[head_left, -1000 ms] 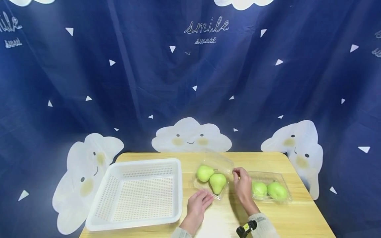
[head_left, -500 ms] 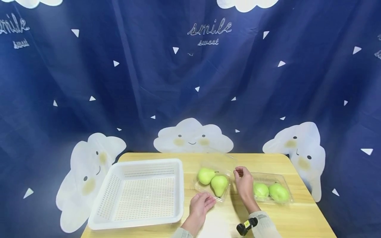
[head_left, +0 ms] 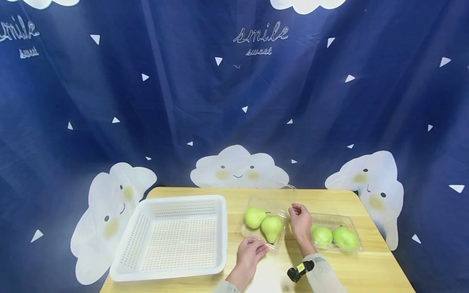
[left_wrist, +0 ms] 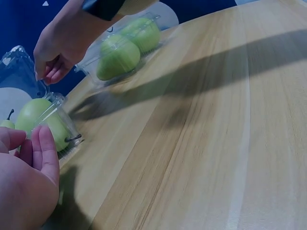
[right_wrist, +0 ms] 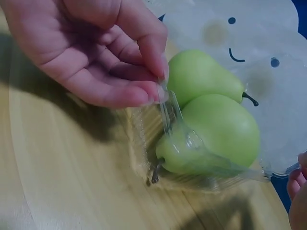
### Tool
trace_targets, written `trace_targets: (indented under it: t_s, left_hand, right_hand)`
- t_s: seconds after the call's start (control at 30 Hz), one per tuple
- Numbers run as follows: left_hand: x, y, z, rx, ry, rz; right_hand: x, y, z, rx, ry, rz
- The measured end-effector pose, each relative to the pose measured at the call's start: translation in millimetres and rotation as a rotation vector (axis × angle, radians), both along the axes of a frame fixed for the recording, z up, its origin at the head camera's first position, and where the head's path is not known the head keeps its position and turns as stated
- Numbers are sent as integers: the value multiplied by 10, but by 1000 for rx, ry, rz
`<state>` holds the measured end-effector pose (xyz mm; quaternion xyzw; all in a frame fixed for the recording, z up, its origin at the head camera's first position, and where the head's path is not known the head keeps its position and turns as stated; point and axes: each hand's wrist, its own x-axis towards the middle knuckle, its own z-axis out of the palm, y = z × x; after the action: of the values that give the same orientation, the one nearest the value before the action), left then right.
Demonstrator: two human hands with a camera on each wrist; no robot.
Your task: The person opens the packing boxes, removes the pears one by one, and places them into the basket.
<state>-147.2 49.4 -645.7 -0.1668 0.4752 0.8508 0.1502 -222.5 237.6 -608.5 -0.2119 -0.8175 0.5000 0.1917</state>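
An opened clear plastic clamshell box (head_left: 272, 245) sits mid-table, its lid (head_left: 288, 186) raised at the back. Inside lie two green pears (head_left: 272, 229), touching each other. At the near left corner my left hand (head_left: 248, 254) pinches the box's rim with thumb and fingers. My right hand (head_left: 301, 223) pinches the plastic edge on the box's right side. The right wrist view shows that grip closely, with thumb and forefinger on the clear strip (right_wrist: 171, 112). The left hand (right_wrist: 298, 196) is partly cut off at that view's edge.
A large white perforated basket (head_left: 223, 232) stands at the left of the wooden table (head_left: 373, 268). A second clear box (head_left: 331, 220), with two green pears (head_left: 345, 238), is just right of my right hand. A blue cloud-printed curtain (head_left: 234, 101) hangs behind the table.
The lid has swung up from leaning back to more upright. Both hands keep their places at the box's edges. The head view has shifted slightly.
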Motion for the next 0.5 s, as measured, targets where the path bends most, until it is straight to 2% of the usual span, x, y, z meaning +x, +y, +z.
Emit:
trace_targets:
  t_s: [0.23, 0.5]
  left_hand:
    - [36, -12, -1, -9, 0, 2]
    - [77, 9, 3, -2, 11, -4]
  right_hand:
    - [-55, -74, -43, -53, -17, 4]
    - [-54, -55, -15, -36, -94, 22]
